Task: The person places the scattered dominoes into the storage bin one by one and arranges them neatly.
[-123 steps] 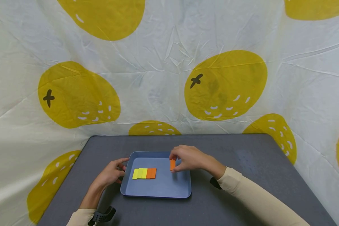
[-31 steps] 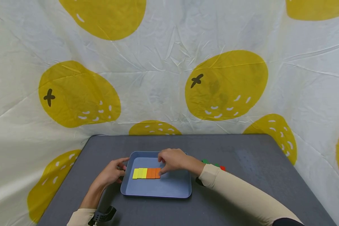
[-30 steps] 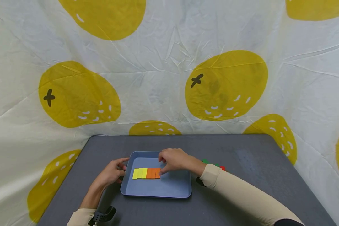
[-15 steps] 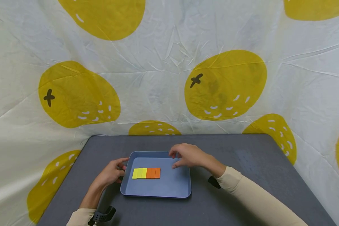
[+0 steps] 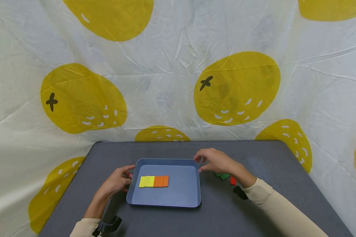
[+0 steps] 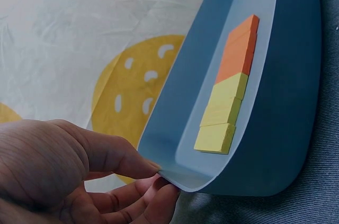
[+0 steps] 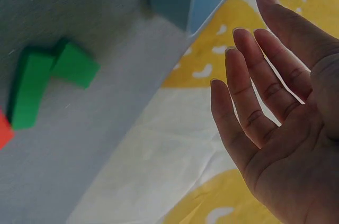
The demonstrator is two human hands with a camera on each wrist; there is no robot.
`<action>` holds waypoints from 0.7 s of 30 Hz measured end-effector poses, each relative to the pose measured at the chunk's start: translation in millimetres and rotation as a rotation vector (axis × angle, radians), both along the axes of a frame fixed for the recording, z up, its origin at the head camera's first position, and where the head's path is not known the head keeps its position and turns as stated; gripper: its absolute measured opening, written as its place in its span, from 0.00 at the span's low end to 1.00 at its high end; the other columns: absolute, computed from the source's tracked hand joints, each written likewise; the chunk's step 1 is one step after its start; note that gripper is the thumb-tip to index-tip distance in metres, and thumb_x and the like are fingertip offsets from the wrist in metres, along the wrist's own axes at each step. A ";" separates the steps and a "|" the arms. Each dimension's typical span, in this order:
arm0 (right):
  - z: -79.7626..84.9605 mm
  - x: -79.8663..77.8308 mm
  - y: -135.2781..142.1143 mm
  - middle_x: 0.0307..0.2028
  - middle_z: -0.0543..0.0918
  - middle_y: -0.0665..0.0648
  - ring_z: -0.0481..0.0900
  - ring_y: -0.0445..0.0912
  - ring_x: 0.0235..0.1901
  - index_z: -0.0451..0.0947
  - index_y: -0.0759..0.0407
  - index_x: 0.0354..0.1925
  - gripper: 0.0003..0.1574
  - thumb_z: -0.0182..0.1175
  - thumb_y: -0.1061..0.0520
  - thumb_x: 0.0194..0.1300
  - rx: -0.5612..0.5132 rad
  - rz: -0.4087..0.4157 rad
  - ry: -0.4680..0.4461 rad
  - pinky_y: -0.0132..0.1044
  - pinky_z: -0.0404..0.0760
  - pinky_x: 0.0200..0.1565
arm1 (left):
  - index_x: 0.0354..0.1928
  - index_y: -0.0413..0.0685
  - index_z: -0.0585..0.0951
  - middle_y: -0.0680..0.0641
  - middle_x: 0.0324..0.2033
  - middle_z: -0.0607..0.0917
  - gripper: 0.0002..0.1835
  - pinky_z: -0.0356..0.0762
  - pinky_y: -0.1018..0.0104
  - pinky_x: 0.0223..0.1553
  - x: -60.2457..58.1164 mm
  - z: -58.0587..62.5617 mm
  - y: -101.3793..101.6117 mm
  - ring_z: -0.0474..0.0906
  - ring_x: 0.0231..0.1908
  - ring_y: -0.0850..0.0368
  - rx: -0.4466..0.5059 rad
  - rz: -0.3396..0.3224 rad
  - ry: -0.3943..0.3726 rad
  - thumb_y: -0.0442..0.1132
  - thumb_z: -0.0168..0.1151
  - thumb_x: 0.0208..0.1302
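Observation:
In the head view a blue tray [image 5: 181, 194] holds a row of small flat blocks, lying side by side and touching: yellow blocks [image 5: 146, 181] at the left, orange blocks [image 5: 160, 181] at the right. My left hand [image 5: 117, 181] pinches the tray's left rim; in the left wrist view the thumb and fingers of that hand [image 6: 100, 166] meet at the rim. Over the tray's right rim hovers my right hand [image 5: 215, 162], which holds nothing. Its fingers are spread and slightly bent in the right wrist view, apart from the green blocks [image 7: 33, 89].
Beyond the tray's right side, partly hidden by the right hand and forearm, lie green blocks [image 5: 223, 176] and a red block [image 5: 233, 180] on the dark grey table [image 5: 166, 223]. A white cloth with yellow fruit shapes [image 5: 160, 95] hangs behind the table.
The right hand has set an orange block at the right end of the row, let go of it, and moved right to the tray's edge. The left hand has stayed put.

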State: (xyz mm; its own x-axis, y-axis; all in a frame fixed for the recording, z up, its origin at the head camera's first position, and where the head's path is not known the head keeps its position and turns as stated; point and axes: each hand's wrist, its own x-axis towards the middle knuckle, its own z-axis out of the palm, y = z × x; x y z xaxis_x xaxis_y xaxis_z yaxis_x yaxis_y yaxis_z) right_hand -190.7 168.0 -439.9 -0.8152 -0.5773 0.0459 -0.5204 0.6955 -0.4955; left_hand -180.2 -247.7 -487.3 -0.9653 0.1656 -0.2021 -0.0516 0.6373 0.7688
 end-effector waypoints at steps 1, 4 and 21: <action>-2.0 -0.7 3.8 0.46 0.85 0.51 0.83 0.51 0.46 0.83 0.54 0.52 0.24 0.76 0.53 0.57 -0.003 -0.005 0.001 0.45 0.80 0.46 | 0.73 0.38 0.69 0.39 0.41 0.77 0.34 0.79 0.55 0.27 0.0 0.0 -0.1 0.74 0.35 0.50 -0.002 0.000 -0.001 0.22 0.57 0.63; -8.1 -2.7 15.4 0.45 0.85 0.52 0.83 0.51 0.45 0.83 0.55 0.51 0.23 0.76 0.55 0.57 -0.007 -0.011 0.013 0.45 0.81 0.46 | 0.73 0.39 0.69 0.39 0.41 0.77 0.34 0.79 0.55 0.27 -0.3 -0.5 -0.3 0.74 0.35 0.50 -0.007 0.005 -0.006 0.22 0.57 0.63; -43.8 -8.4 51.7 0.48 0.85 0.56 0.81 0.54 0.44 0.83 0.61 0.51 0.27 0.78 0.59 0.53 0.037 -0.019 0.002 0.46 0.80 0.45 | 0.73 0.39 0.68 0.39 0.41 0.77 0.34 0.78 0.54 0.27 1.4 0.4 0.9 0.74 0.35 0.50 0.008 0.009 -0.010 0.23 0.57 0.63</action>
State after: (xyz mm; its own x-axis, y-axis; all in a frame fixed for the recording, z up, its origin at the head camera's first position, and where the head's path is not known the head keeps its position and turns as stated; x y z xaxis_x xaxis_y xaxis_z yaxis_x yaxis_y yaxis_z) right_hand -199.0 219.8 -483.7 -0.8261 -0.5630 0.0261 -0.5077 0.7234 -0.4679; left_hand -178.8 -246.8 -486.9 -0.9645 0.1591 -0.2106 -0.0650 0.6304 0.7736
